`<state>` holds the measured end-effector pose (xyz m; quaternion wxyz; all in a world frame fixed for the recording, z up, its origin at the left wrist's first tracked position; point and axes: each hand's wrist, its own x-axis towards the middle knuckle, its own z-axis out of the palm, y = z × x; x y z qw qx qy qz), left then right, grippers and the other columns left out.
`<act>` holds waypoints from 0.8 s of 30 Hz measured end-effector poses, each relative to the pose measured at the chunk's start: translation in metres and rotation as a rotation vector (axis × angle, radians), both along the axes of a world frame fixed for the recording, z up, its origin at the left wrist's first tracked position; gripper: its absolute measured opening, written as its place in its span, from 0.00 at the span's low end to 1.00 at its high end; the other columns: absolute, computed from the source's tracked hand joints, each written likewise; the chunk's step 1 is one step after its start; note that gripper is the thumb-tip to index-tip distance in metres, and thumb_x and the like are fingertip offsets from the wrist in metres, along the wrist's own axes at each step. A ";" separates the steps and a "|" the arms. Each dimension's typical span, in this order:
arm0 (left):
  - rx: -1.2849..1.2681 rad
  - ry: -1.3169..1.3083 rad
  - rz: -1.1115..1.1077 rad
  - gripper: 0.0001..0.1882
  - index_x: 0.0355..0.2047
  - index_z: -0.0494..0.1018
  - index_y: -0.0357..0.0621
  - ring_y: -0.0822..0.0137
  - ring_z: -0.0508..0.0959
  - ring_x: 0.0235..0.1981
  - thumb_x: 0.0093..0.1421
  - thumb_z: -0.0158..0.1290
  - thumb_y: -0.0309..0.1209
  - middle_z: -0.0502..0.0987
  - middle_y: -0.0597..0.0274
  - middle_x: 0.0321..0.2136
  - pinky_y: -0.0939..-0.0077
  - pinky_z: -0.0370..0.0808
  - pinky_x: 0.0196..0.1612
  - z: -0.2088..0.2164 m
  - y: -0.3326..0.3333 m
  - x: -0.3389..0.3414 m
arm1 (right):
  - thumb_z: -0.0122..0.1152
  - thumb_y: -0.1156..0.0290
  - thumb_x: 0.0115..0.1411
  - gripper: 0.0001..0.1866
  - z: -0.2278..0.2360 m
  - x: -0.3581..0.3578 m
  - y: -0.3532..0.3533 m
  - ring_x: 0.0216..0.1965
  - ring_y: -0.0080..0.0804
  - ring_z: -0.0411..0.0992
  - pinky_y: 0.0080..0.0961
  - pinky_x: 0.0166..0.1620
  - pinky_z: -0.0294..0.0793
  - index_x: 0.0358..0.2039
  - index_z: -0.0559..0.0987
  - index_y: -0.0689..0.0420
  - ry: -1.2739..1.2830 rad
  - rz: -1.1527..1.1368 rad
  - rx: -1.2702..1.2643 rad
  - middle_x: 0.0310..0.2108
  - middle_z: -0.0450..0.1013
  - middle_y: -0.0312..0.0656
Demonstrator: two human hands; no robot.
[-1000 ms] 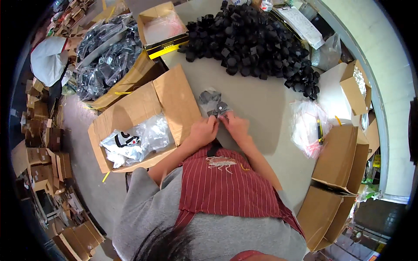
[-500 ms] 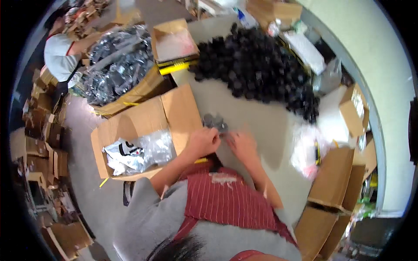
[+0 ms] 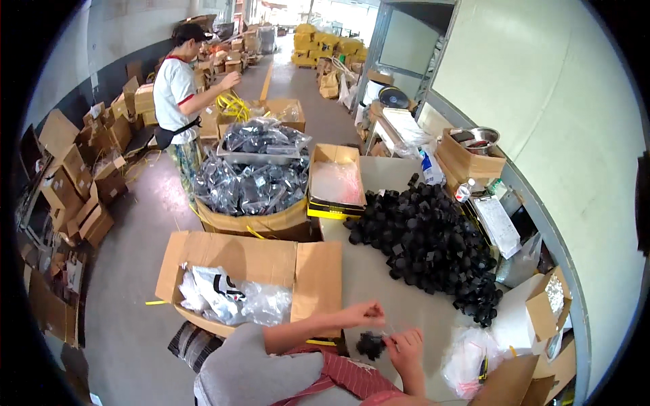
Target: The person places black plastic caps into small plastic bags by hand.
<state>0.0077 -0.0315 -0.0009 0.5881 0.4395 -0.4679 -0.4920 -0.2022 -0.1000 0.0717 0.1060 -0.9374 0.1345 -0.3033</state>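
Note:
My left hand (image 3: 365, 314) is over the near edge of the grey table (image 3: 362, 267), its thumb and fingers pinched together; what they hold, if anything, is too small to make out. Just right of it and nearer to me, my right hand (image 3: 406, 345) has its fingers closed on what looks like the top of a clear plastic bag. A small clump of black pieces (image 3: 370, 346) sits below and between my hands, seemingly inside that bag. Beyond my hands a large heap of black plastic pieces (image 3: 430, 243) spreads over the table.
Left of my hands stands an open carton (image 3: 227, 250) with plastic bags. Behind it, a big box (image 3: 254, 220) overflows with bagged black parts, beside a shallow box (image 3: 336, 177). A pile of clear bags (image 3: 472, 362) lies at right. A co-worker (image 3: 183, 95) stands at far left.
The view has tilted up, bringing the far hall and the standing co-worker into sight. My hands have drawn apart, the left one now lifted away from the right and from the black clump.

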 end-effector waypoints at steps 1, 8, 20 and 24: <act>0.004 -0.020 -0.032 0.17 0.46 0.68 0.40 0.69 0.80 0.39 0.61 0.59 0.33 0.81 0.60 0.34 0.70 0.75 0.44 -0.002 0.003 -0.006 | 0.72 0.72 0.47 0.10 -0.010 -0.008 -0.002 0.36 0.43 0.71 0.41 0.48 0.68 0.27 0.78 0.55 -0.011 0.000 0.000 0.28 0.71 0.40; 0.066 -0.449 0.054 0.12 0.43 0.73 0.41 0.69 0.80 0.39 0.61 0.59 0.32 0.81 0.60 0.36 0.72 0.75 0.44 0.016 0.015 -0.026 | 0.70 0.75 0.49 0.06 0.002 -0.009 0.006 0.40 0.42 0.73 0.40 0.49 0.68 0.27 0.79 0.57 -0.042 -0.156 0.247 0.34 0.76 0.42; -0.005 -0.439 0.073 0.09 0.36 0.75 0.43 0.61 0.81 0.30 0.59 0.57 0.33 0.81 0.56 0.28 0.67 0.75 0.36 0.027 0.015 -0.025 | 0.66 0.74 0.54 0.05 -0.013 -0.023 0.016 0.37 0.41 0.75 0.33 0.42 0.73 0.30 0.78 0.59 -0.009 -0.231 0.433 0.32 0.76 0.42; -0.053 -0.607 0.139 0.08 0.38 0.75 0.46 0.52 0.80 0.31 0.62 0.54 0.35 0.80 0.54 0.28 0.64 0.76 0.35 0.028 0.015 -0.043 | 0.63 0.73 0.57 0.09 0.024 -0.006 0.038 0.38 0.43 0.74 0.35 0.42 0.72 0.39 0.76 0.58 -0.002 -0.356 0.561 0.33 0.75 0.43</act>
